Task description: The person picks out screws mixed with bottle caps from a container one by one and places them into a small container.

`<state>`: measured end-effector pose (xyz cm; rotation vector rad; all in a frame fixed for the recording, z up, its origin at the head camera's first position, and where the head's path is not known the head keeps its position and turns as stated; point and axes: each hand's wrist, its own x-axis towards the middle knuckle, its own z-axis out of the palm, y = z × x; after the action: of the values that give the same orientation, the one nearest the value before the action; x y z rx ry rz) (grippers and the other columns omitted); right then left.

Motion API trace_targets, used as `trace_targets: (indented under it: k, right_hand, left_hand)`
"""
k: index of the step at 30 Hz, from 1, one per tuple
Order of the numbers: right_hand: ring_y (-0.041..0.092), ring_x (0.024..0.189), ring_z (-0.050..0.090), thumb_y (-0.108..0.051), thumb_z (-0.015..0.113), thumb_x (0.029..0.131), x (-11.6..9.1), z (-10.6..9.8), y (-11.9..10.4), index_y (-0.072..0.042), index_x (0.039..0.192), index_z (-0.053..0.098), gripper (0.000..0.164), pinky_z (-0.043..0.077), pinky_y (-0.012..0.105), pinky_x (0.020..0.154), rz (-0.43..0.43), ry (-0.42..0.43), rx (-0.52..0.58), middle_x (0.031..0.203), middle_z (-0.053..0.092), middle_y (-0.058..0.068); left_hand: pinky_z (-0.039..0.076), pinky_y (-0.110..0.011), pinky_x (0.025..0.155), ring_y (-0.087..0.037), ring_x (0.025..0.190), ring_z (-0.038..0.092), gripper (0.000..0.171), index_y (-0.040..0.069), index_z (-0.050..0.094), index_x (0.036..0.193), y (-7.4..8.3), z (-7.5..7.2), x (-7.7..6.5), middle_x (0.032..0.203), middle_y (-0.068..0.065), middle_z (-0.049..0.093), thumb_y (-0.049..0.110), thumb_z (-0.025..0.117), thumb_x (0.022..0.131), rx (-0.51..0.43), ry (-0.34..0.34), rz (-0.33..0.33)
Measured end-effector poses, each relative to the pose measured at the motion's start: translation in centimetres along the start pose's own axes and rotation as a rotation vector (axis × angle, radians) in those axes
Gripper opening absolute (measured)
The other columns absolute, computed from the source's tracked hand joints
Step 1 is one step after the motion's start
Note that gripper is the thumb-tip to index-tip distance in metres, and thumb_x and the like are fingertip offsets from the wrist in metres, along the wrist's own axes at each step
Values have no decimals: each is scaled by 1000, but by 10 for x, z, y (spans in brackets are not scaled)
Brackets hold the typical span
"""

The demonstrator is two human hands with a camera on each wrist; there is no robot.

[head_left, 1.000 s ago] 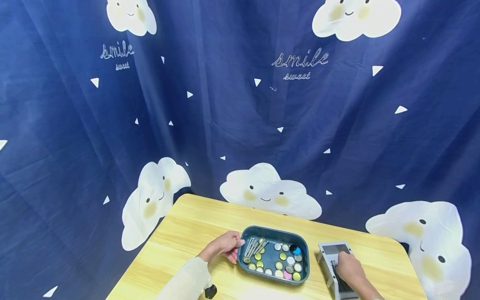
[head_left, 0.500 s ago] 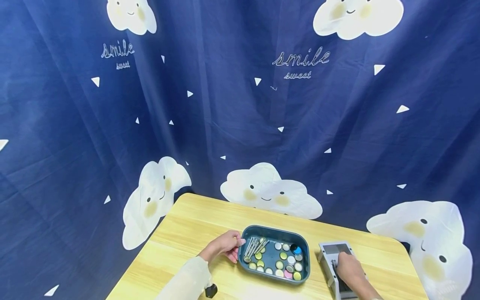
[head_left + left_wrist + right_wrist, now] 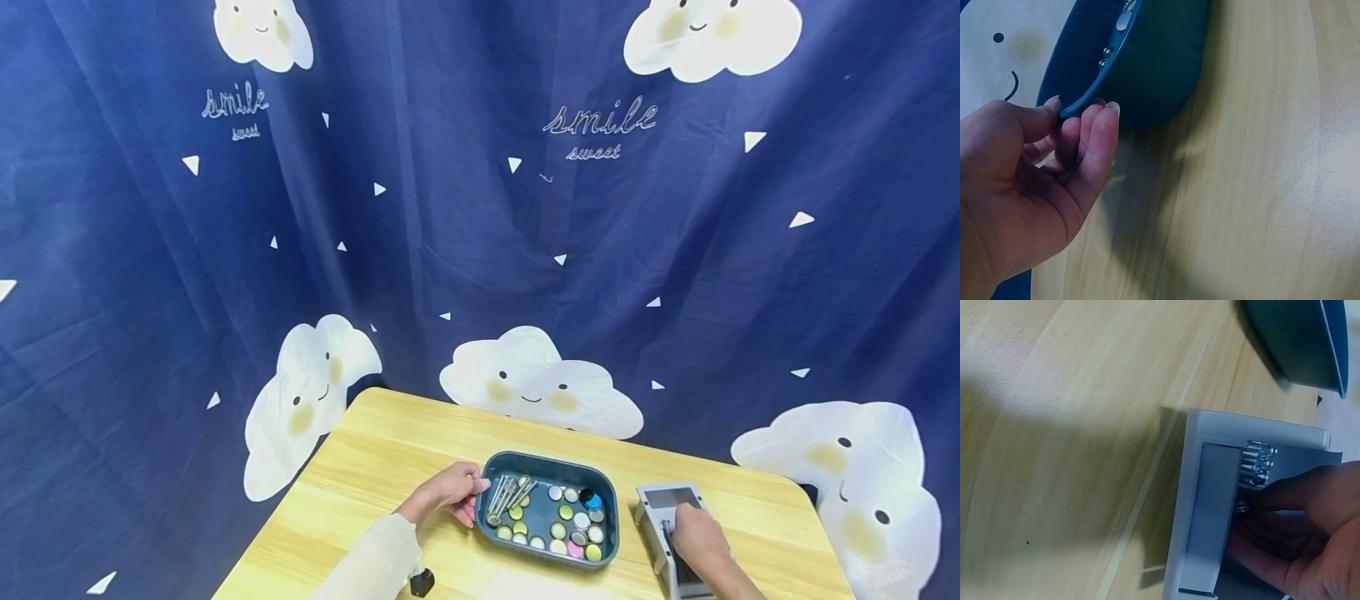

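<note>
In the head view my left hand (image 3: pixel 452 490) grips the left end of a dark teal plastic bin (image 3: pixel 612 517). The left wrist view shows thumb above and fingers below the bin's rim (image 3: pixel 1094 92). Inside lie slim metal bolts (image 3: pixel 512 497) at the left and several round caps (image 3: pixel 581 522) in white, yellow, pink and blue. My right hand (image 3: pixel 697 537) reaches into a grey open-topped box (image 3: pixel 660 546). In the right wrist view its thumb and fingers pinch a shiny metal bolt (image 3: pixel 1242 507), mostly hidden by them. Similar bolts (image 3: pixel 1258 464) stand in a row beside the thumb.
A light wooden table (image 3: pixel 420 425) carries both containers, the grey box standing a little right of the bin. A small black hexagonal piece (image 3: pixel 422 582) shows near the left sleeve (image 3: pixel 378 558). Behind the table hangs a blue curtain (image 3: pixel 480 250) with clouds.
</note>
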<state>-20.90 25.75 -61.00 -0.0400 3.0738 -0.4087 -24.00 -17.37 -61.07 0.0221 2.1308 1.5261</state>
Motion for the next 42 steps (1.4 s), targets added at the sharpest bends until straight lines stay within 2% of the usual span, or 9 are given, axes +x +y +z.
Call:
trace_targets:
  k: [12, 17, 21, 26, 30, 32, 35, 38, 42]
  right_hand:
    - [23, 62, 53, 4, 63, 82, -1, -11, -8, 5, 78, 65, 5, 49, 37, 48, 36, -46, 25, 72, 65, 15]
    - [23, 60, 52, -1, 67, 80, -1, -19, -11, -1, 69, 63, 12, 48, 38, 48, 21, -19, 41, 67, 63, 11]
    - [21, 58, 50, -5, 69, 82, -1, -26, -17, -8, 62, 56, 24, 44, 33, 47, 42, -13, 67, 63, 57, 6]
    - [18, 54, 46, -5, 63, 83, 1, -33, -24, -15, 57, 47, 32, 34, 29, 45, 50, 51, 101, 57, 49, 1]
    - [17, 52, 42, -6, 60, 83, 6, -35, -31, -15, 57, 47, 31, 30, 28, 45, 60, 87, 113, 55, 46, -1]
    - [18, 54, 45, -7, 60, 84, 10, -36, -35, -10, 60, 52, 26, 34, 30, 46, 55, 96, 119, 57, 50, 1]
    - [25, 62, 60, -9, 62, 85, 16, -38, -42, 0, 74, 66, 15, 52, 42, 52, 29, 125, 130, 69, 66, 11]
    - [34, 75, 71, -11, 65, 87, 19, -40, -51, 7, 92, 73, 21, 62, 53, 66, -8, 153, 148, 87, 75, 22]
    - [31, 74, 72, -12, 66, 88, 22, -40, -65, 7, 95, 75, 21, 63, 49, 64, -19, 161, 191, 88, 76, 20]
  left_hand:
    - [64, -30, 47, -12, 46, 59, 21, 9, 49, 87, 1, 0, -1, 61, 0, 49, 15, 57, 106, -7, -6, 1]
    - [65, -32, 48, -13, 46, 59, 22, 9, 49, 87, 1, 0, -1, 61, -1, 49, 15, 56, 106, -3, -5, 5]
    - [66, -36, 50, -14, 47, 59, 22, 8, 49, 87, 0, 0, -1, 62, -1, 50, 14, 56, 106, -1, -2, 5]
    - [67, -39, 52, -14, 47, 59, 21, 7, 50, 87, 0, 1, -1, 62, -2, 51, 14, 56, 106, 2, 4, 6]
    - [67, -37, 51, -14, 47, 59, 22, 8, 49, 87, 0, 0, -1, 62, -2, 50, 14, 56, 106, 1, -3, 4]
    - [66, -35, 49, -14, 47, 59, 22, 9, 49, 86, 0, -1, 0, 62, -1, 50, 15, 56, 106, -4, -8, 4]
    - [64, -31, 47, -13, 46, 58, 23, 10, 49, 85, 0, -2, 0, 61, -1, 49, 15, 56, 106, -15, -14, 1]
    - [63, -29, 45, -12, 45, 58, 24, 10, 48, 84, 0, -2, 0, 60, 0, 49, 15, 56, 106, -26, -17, 0]
    - [63, -29, 45, -12, 45, 58, 24, 10, 48, 85, 0, -1, 0, 59, 1, 48, 15, 56, 106, -24, -19, 4]
